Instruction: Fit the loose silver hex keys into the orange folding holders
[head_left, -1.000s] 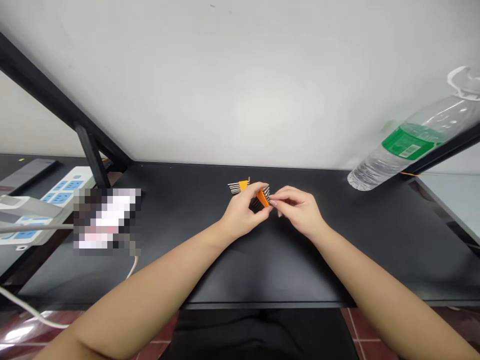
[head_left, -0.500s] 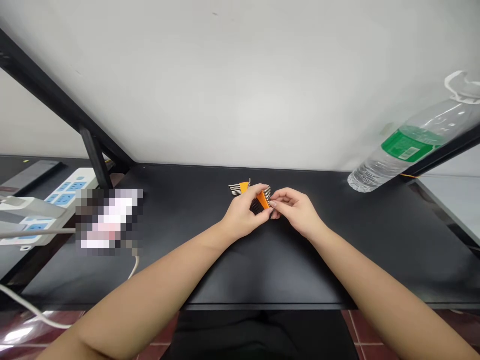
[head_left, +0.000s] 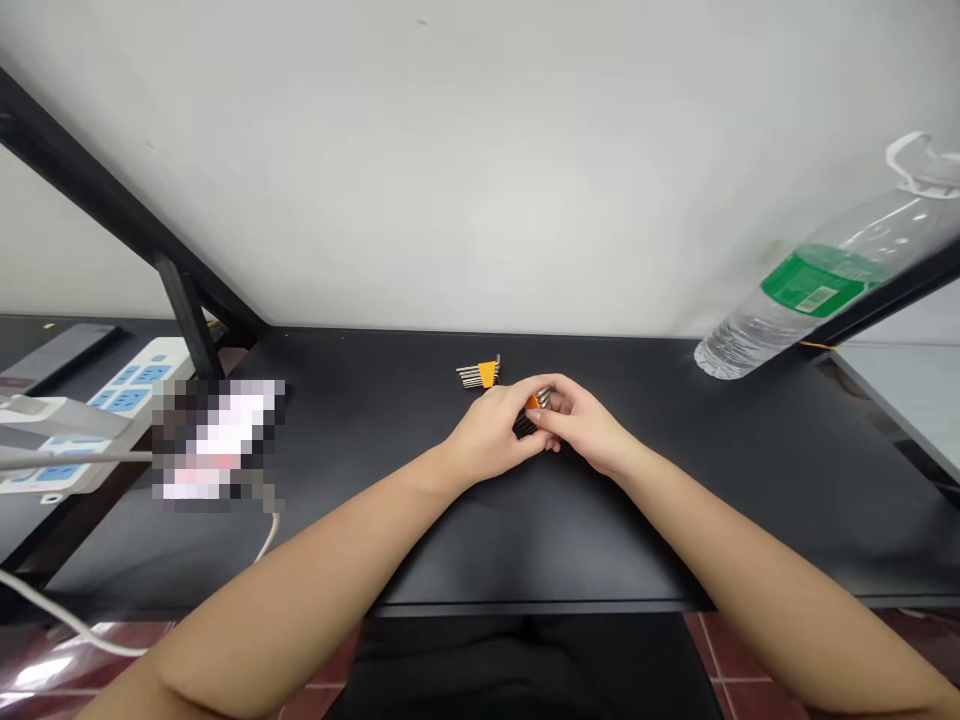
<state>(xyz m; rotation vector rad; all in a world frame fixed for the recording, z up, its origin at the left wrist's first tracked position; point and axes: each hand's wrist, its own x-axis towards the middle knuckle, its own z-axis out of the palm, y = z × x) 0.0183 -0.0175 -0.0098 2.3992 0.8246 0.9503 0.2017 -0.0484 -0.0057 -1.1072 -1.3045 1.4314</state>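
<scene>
Here, mid-frame, the left hand (head_left: 496,428) and right hand (head_left: 583,425) hold an orange key holder (head_left: 533,402) between their fingers (a similar key set (head_left: 487,374) lies just above).

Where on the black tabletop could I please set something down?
Bare tabletop lies between the right hand and the bottle, and between the pixelated item and the farther orange holder. It is crowded mid-table, where the left hand and right hand meet around the nearer orange holder.
</scene>
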